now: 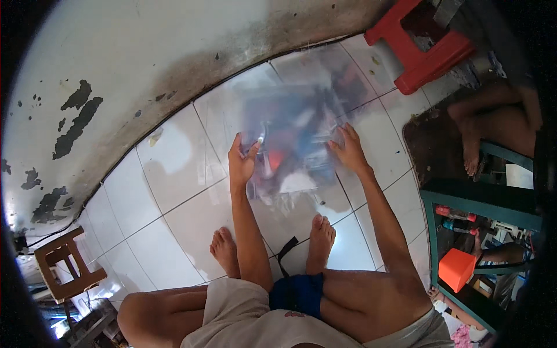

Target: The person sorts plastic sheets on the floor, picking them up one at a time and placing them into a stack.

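A: When handling clear plastic (288,124), where to hold?
B: By opposite side edges; likely light, limp, slippery. Seen over tiled floor (180,197), held loosely by left grip (241,165) and right grip (353,154).

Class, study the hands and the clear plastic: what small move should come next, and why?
Probably a gentle outward pull to flatten the clear plastic: the left hand and right hand are at its opposite sides, and its near edge looks crumpled.
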{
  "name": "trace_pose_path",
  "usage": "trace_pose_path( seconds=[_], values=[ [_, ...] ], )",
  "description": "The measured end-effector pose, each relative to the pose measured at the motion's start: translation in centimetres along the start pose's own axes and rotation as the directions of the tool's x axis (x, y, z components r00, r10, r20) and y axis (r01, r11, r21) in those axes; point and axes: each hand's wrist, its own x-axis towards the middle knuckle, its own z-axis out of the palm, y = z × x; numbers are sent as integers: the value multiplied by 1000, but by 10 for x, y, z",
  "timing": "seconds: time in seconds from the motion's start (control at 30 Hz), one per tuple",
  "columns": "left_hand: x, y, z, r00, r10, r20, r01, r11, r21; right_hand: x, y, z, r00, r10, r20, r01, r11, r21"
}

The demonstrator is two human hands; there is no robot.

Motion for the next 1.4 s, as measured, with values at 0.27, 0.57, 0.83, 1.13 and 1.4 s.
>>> trace_pose_path(
  seconds=[0.27,0.57,0.83,1.13,1.4],
  values=[
    [3,116,-2,970,226,93,-203,957,-209,-14,-47,-199,962,-29,270,-48,961,273],
    [2,128,-20,959,274,-70,-283,928,-244,-17,-56,-195,981,-106,-162,189,702,686],
    [15,142,-20,947,250,202,-164,917,-364,-15,-40,-98,889,171,-424,299,485,822],
    [4,57,17,992,72,-103,-72,997,3,-19,-43,-46,918,179,-353,243,450,859],
    [1,82,0,961,251,114,-208,932,-296,-16,-59,-79,930,116,-348,289,350,891]
  ],
)
